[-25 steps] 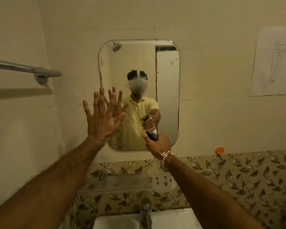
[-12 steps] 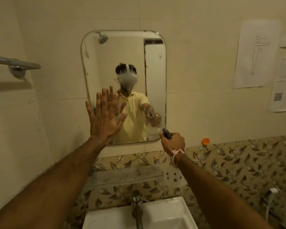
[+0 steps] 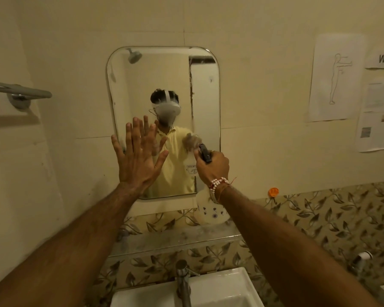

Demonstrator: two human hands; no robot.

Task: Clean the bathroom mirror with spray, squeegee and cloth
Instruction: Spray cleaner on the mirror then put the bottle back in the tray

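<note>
The mirror (image 3: 164, 85) hangs on the tiled wall above the sink (image 3: 220, 289) and serves as the reference for all positions below. The left hand (image 3: 138, 160) is raised before the mirror's lower left area, fingers spread open and holding nothing; whether the palm touches the glass cannot be told. The right hand (image 3: 212, 167) is at the mirror's lower right corner, fingers closed around the spray bottle (image 3: 211, 209), whose black trigger head (image 3: 205, 153) points at the glass and whose pale body hangs below the wrist, in front of the wall just under the mirror. Compared with a second ago, a misted, whitish patch now blurs the glass just ahead of the nozzle, where the reflection was formerly sharp, and the bottle has been brought in closer to the mirror's lower right. Assessment: spraying is under way, and only a small part of the glass is wetted; the upper and left areas look dry. No squeegee or cloth is in view, so the later steps appear not yet started. A shelf (image 3: 177, 240) sits below the mirror.
</note>
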